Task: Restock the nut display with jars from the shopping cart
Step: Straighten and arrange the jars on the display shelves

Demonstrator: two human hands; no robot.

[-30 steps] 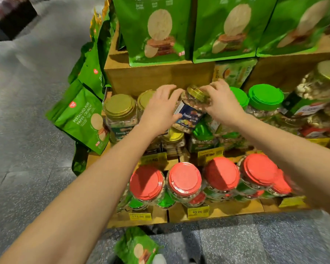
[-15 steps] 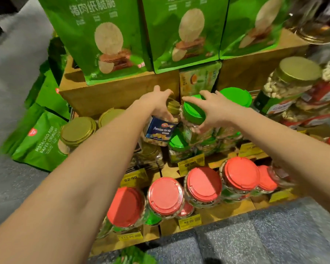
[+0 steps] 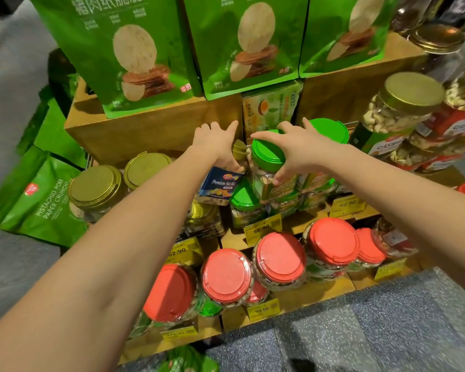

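Observation:
My left hand [image 3: 215,143] grips a gold-lidded nut jar with a blue "Premium Nut Mix" label [image 3: 222,183], tilted, at the back of the middle tier of the wooden display [image 3: 156,132]. My right hand [image 3: 301,149] curls around a green-lidded jar [image 3: 266,157] right beside it, thumb low on its side, fingers over the lid. Both jars touch each other above other green-lidded jars [image 3: 243,197]. The shopping cart is out of view.
Gold-lidded jars [image 3: 96,186] stand to the left, red-lidded jars [image 3: 279,257] fill the lower tier with yellow price tags [image 3: 263,226]. Green snack bags [image 3: 134,49] stand on the crates above, more bags [image 3: 40,197] lean at the left. Cashew jars [image 3: 403,103] are stacked at right.
The view has moved closer and right. My right hand shifted from the gold-lidded jar onto the green-lidded jar, while my left hand kept the blue-labelled jar and pushed it further back.

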